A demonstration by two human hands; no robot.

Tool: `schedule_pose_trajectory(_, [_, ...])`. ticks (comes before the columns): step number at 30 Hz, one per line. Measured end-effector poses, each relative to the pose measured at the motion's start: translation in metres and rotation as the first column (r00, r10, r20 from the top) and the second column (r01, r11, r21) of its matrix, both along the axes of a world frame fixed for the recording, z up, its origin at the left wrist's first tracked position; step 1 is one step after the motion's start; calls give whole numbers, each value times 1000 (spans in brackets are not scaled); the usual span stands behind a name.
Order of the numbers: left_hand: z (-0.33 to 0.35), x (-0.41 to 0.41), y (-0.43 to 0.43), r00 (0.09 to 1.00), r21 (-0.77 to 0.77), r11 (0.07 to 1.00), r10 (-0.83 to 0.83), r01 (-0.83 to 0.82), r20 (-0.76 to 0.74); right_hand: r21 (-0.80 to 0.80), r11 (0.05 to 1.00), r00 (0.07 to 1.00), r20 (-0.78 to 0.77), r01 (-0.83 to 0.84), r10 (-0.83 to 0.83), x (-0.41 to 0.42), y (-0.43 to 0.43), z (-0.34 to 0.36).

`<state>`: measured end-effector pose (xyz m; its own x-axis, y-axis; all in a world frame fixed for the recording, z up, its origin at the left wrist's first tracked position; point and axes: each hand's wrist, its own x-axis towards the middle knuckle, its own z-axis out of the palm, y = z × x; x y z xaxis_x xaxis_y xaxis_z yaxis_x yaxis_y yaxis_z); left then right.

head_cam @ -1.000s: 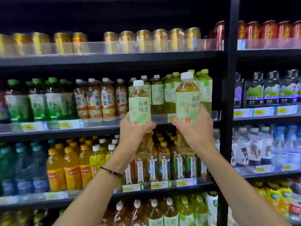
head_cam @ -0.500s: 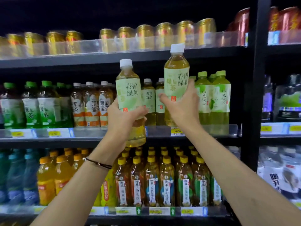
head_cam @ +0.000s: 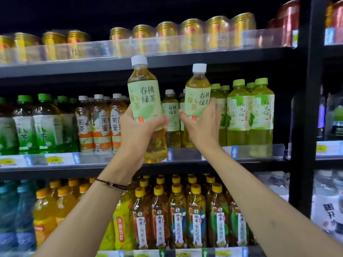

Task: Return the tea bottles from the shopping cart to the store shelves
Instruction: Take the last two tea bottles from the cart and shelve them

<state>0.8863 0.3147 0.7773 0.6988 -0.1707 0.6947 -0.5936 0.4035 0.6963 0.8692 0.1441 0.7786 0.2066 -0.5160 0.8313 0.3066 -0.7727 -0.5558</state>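
Each of my hands holds a green tea bottle with a white cap and a pale green label. My left hand (head_cam: 138,131) grips one bottle (head_cam: 143,93) tilted slightly left, raised in front of the middle shelf (head_cam: 111,160). My right hand (head_cam: 201,127) grips the second bottle (head_cam: 197,97) upright, its base low at the shelf front, among matching white-capped bottles (head_cam: 171,112). The shopping cart is out of view.
Green-capped bottles (head_cam: 250,108) stand right of the matching row; orange-labelled bottles (head_cam: 102,123) stand left. Gold cans (head_cam: 167,37) line the top shelf. Yellow-capped bottles (head_cam: 176,210) fill the shelf below. A black upright post (head_cam: 304,108) bounds the bay on the right.
The right-hand bottle has come down and forward, from above the shelf row to the shelf front. The left-hand bottle has risen a little. The view has moved closer and shifted left.
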Motion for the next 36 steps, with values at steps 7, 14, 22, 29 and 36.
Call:
schedule_pose_trajectory(7, [3, 6, 3, 999, 17, 1000, -10, 9, 43, -50, 972, 941, -243, 231, -236, 18, -7, -17])
schedule_pose_trajectory(14, [0, 15, 5, 998, 71, 997, -8, 4, 65, -107, 952, 889, -342, 287, -306, 18, -1, -12])
schedule_pose_trajectory(22, [-4, 26, 8, 999, 64, 998, -5, 3, 36, -305, 916, 767, -511, 261, -388, -13, -2, -21])
schedule_pose_trajectory(29, [-4, 29, 2, 996, 65, 998, -5, 0, 87, -285, 947, 761, -579, 148, -293, -8, -11, -8])
schedule_pose_trajectory(36, [-2, 37, -3, 997, 50, 999, 7, -11, 76, -280, 949, 748, -596, 146, -291, 10, -17, -3])
